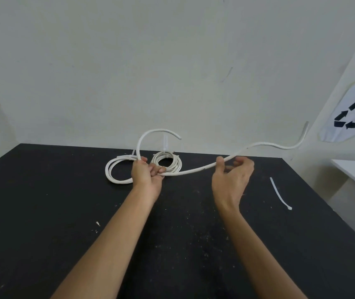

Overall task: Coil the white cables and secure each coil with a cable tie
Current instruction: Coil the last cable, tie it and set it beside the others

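We look down on a black counter (42, 212) flecked with pale crumbs, set against a plain light wall (129, 61). At the far edge lies a finished coil (167, 162) of thin white cable, bound by a tie whose tail stands up against the wall. Just left of it a looser loop (116, 171) of thicker white cable lies flat, also with a tie at its top. To our right, well apart from both coils, a spare cable tie (279, 194) lies loose on the counter. At the far right a white surface bears a recycling sign (350, 116).

Nothing lies between our hands and the cable we work on. Our left hand (147, 174) is clenched on the white cable (196, 169) just in front of the two coils; one end arcs up and over from the fist, curling toward the wall. From that grip the cable runs right, lifted off the counter, to our right hand (230, 180). That hand's grip is half open: the thumb (220, 162) presses the cable while the other fingers curl loosely behind it. Beyond it the free end waves up toward the sign.
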### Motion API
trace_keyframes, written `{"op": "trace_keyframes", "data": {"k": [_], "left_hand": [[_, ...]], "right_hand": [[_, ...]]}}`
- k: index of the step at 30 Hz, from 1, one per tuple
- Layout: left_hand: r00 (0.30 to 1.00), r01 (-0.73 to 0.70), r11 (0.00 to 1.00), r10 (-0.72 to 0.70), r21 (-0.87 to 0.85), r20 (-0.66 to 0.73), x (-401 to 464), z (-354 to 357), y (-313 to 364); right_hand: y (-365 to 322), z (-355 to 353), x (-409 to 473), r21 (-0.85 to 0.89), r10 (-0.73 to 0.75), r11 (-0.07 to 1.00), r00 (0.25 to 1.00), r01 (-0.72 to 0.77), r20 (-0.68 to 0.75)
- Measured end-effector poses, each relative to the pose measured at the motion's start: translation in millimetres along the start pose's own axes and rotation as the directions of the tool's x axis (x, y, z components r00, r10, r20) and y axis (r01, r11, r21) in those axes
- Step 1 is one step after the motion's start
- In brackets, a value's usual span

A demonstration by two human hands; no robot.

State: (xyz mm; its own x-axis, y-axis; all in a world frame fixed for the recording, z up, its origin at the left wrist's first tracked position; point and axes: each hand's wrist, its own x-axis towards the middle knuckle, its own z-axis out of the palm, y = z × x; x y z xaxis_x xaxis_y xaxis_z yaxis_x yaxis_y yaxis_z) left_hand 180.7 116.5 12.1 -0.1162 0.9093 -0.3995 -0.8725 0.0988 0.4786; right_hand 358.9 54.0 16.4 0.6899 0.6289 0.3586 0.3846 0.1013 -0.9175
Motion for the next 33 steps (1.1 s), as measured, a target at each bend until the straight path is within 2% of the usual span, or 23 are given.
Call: {"op": "trace_keyframes", "data": {"k": [1, 2, 4, 5, 6, 11, 13, 17, 21, 24, 28, 33], "left_hand": [[1.0, 0.014, 0.999, -0.013, -0.031, 0.015, -3, 1, -5], [0.999, 0.025, 0.998, -0.023, -0.055, 0.033, -5, 2, -9], [0.996, 0.036, 0.997, -0.029, -0.074, 0.086, -10, 0, -14], [0.993, 0.036, 0.998, -0.029, -0.06, 0.117, -11, -2, -14], [0.988, 0.036, 0.999, -0.031, -0.03, 0.149, -12, -3, -13], [0.967, 0.013, 0.995, -0.037, 0.097, 0.254, -17, 7, 6], [0.958, -0.069, 0.975, 0.007, 0.209, 0.285, -17, 10, 11], [0.923, -0.223, 0.858, 0.034, 0.463, 0.383, -22, 5, 5], [0.924, -0.237, 0.796, 0.008, 0.557, 0.382, -23, -1, -2], [0.933, -0.231, 0.774, 0.003, 0.59, 0.36, -25, -7, -6], [0.943, -0.223, 0.762, 0.01, 0.608, 0.333, -29, -11, -12], [0.938, -0.256, 0.721, 0.024, 0.644, 0.346, -33, -5, -10]], "right_hand": [[-4, 3, 2, 0.152, 0.166, 0.973, 0.984, -0.175, 0.069], [-7, 5, 6, 0.297, 0.294, 0.895, 0.942, -0.332, 0.164], [-12, 6, 15, 0.537, 0.395, 0.666, 0.856, -0.517, 0.335], [-12, 4, 19, 0.594, 0.399, 0.603, 0.846, -0.532, 0.354], [-12, 3, 21, 0.622, 0.392, 0.586, 0.854, -0.519, 0.343], [-6, -2, 24, 0.705, 0.343, 0.551, 0.892, -0.446, 0.296], [-3, -3, 25, 0.693, 0.333, 0.57, 0.895, -0.441, 0.296], [1, -7, 22, 0.496, 0.269, 0.762, 0.9, -0.417, 0.344], [-2, -12, 23, 0.26, 0.149, 0.922, 0.882, -0.287, 0.446], [-4, -18, 26, 0.049, 0.095, 0.989, 0.856, -0.139, 0.508], [-11, -25, 32, -0.25, 0.051, 0.961, 0.813, 0.119, 0.581], [-10, -26, 35, -0.402, -0.068, 0.825, 0.777, 0.396, 0.625]]}}
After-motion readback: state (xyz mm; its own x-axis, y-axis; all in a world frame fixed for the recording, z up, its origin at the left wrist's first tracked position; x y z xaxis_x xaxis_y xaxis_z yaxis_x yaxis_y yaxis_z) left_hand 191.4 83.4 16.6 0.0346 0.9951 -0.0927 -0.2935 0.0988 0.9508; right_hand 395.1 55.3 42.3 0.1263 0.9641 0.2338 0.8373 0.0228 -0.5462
